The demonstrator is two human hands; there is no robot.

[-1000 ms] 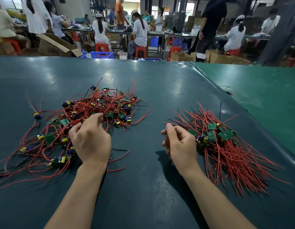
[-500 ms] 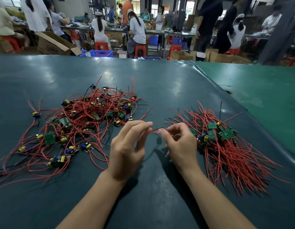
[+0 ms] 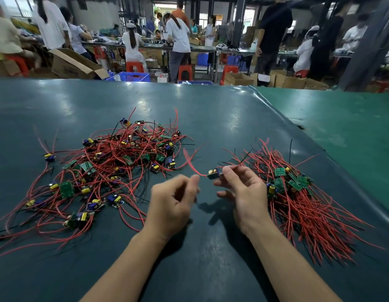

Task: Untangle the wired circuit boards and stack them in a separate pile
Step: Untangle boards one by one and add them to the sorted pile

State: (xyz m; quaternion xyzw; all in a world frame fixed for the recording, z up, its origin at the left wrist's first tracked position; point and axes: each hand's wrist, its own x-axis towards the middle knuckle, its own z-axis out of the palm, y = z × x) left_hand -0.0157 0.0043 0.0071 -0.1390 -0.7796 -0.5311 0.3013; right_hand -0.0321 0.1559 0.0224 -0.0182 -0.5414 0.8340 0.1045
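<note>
A tangled heap of small green circuit boards with red and black wires (image 3: 115, 168) spreads over the left of the dark green table. A tidier pile of boards with their red wires laid alongside one another (image 3: 298, 192) lies on the right. Between the two, my right hand (image 3: 241, 190) pinches one small circuit board (image 3: 214, 173) just above the table. Its red wire (image 3: 192, 163) runs left past the fingertips of my left hand (image 3: 174, 201), which are curled and blurred by motion; I cannot tell whether they pinch the wire.
The dark green table (image 3: 211, 247) meets a brighter green surface (image 3: 341, 127) along a seam on the right. Beyond the far edge are cardboard boxes (image 3: 73, 64), a blue crate (image 3: 134, 76), red stools and several people at other benches.
My left hand left the tangled heap and came to the middle to meet my right hand. One board now hangs free of the heap in my right fingers, its wire trailing left.
</note>
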